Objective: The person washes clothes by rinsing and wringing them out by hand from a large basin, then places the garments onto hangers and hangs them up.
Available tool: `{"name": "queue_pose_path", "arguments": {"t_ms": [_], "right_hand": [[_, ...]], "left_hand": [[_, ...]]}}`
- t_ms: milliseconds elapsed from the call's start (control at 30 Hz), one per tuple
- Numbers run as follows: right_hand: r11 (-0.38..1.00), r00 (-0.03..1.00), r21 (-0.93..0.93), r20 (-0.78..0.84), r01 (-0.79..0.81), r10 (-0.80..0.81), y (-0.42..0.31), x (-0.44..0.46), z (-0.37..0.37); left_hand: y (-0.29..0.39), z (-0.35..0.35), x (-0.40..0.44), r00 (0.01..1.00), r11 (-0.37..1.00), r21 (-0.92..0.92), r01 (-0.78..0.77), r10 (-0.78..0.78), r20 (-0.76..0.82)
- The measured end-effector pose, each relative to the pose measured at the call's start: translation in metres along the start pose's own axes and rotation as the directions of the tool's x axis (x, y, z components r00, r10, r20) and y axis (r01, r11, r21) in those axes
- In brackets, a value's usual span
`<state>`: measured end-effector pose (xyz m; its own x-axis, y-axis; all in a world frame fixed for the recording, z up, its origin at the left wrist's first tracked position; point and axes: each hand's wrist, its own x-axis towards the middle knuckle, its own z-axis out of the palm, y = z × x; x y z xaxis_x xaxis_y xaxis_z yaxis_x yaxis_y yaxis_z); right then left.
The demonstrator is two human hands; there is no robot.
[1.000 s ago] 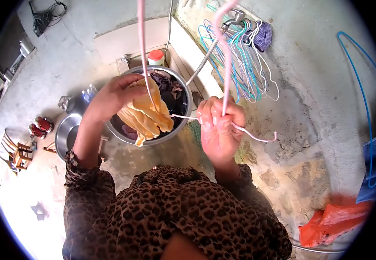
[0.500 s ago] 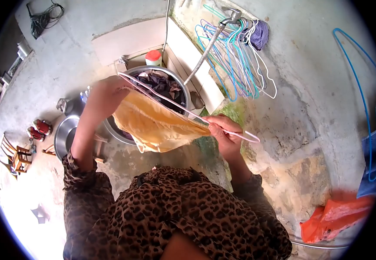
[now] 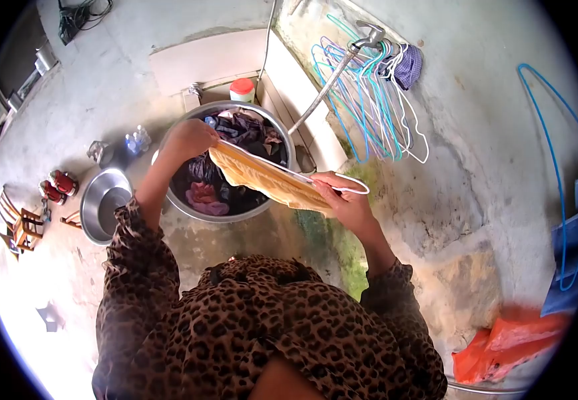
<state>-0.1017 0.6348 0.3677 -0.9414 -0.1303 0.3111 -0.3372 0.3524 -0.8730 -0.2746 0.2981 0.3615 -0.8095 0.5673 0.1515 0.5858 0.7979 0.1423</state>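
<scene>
A yellow cloth garment [image 3: 269,183] stretches between my two hands, along a pale wire hanger [image 3: 357,179]. My left hand [image 3: 194,138] is closed at the garment's left end, over the hanger's far side. At the other end my right hand [image 3: 343,199] pinches the garment and hanger together, thumb on top, with the hanger's end loop sticking out past it. Behind and below the cloth stands a large metal basin [image 3: 202,217] of dark wet-looking clothes [image 3: 252,130], with a pink piece [image 3: 203,198] among them.
Several wire hangers [image 3: 375,100] hang by the tap [image 3: 370,35] on the right wall. A red-lidded tub [image 3: 242,90] stands behind the basin. To the left are a smaller metal bowl [image 3: 92,207] and a wooden chair [image 3: 27,223]. An orange-red bag [image 3: 502,347] lies lower right.
The garment and hanger have been drawn tauter and narrower, uncovering more of the basin. My left hand has shifted right, and the hanger's right end sits farther up and left.
</scene>
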Motion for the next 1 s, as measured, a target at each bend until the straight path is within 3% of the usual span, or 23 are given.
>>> {"name": "queue_pose_path", "arguments": {"t_ms": [67,100,167,300,467,567,700,767,800,833,867,900,933,967,1000], "right_hand": [[0.999,0.999,0.030,0.002,-0.039,0.039,0.001,0.002,0.000],[1.000,1.000,0.003,0.002,-0.027,0.027,0.001,0.003,0.000],[0.999,1.000,-0.049,0.000,-0.006,0.006,0.001,0.007,0.001],[0.994,0.995,-0.036,0.010,-0.099,0.100,-0.008,0.011,-0.003],[0.977,0.990,-0.161,0.017,-0.138,0.143,-0.017,0.017,-0.007],[0.973,1.000,-0.228,0.005,0.020,-0.020,-0.005,0.024,-0.007],[0.972,0.997,-0.224,0.051,0.073,-0.063,0.004,0.033,-0.013],[0.995,0.997,-0.097,0.067,-0.018,0.024,0.010,0.039,-0.019],[0.998,0.997,-0.048,0.063,-0.051,0.054,0.010,0.042,-0.024],[0.997,0.995,0.001,0.059,-0.083,0.082,0.007,0.046,-0.031],[0.996,0.996,-0.033,0.048,-0.077,0.079,0.005,0.050,-0.040],[0.977,0.977,0.020,0.027,-0.213,0.212,-0.001,0.053,-0.047],[0.947,0.958,0.148,0.051,-0.286,0.282,-0.003,0.056,-0.056],[0.896,0.936,0.272,0.084,-0.351,0.341,-0.005,0.059,-0.064],[0.887,0.939,0.310,0.097,-0.343,0.329,-0.010,0.059,-0.067]], "left_hand": [[-0.002,0.008,0.009,0.993,0.983,0.145,-0.115,0.118,-0.014],[-0.002,0.012,0.010,0.999,1.000,-0.005,0.025,-0.025,-0.036],[0.023,-0.002,0.011,0.953,0.909,-0.302,0.286,-0.304,-0.013],[0.031,0.002,0.022,0.900,0.834,-0.389,0.391,-0.436,-0.031],[0.051,-0.007,0.024,0.929,0.860,-0.424,0.285,-0.356,-0.096],[0.068,-0.002,0.023,0.943,0.886,-0.425,0.183,-0.281,-0.178],[0.081,0.007,0.027,0.936,0.896,-0.439,0.060,-0.204,-0.288],[0.087,0.004,0.030,0.926,0.880,-0.475,-0.025,-0.159,-0.343],[0.091,0.000,0.029,0.951,0.792,-0.601,0.109,-0.258,-0.168],[0.099,-0.016,0.025,0.971,0.657,-0.730,0.187,-0.235,0.037],[0.106,-0.023,0.022,0.979,0.506,-0.850,0.143,-0.201,0.045],[0.112,-0.028,0.018,0.984,0.332,-0.937,0.105,-0.169,0.050],[0.116,-0.034,0.016,0.991,0.263,-0.965,0.013,-0.133,-0.023],[0.110,-0.028,0.011,0.972,0.190,-0.978,-0.086,-0.198,-0.124],[0.098,-0.019,0.009,0.912,0.314,-0.939,-0.141,-0.328,-0.246]]}}
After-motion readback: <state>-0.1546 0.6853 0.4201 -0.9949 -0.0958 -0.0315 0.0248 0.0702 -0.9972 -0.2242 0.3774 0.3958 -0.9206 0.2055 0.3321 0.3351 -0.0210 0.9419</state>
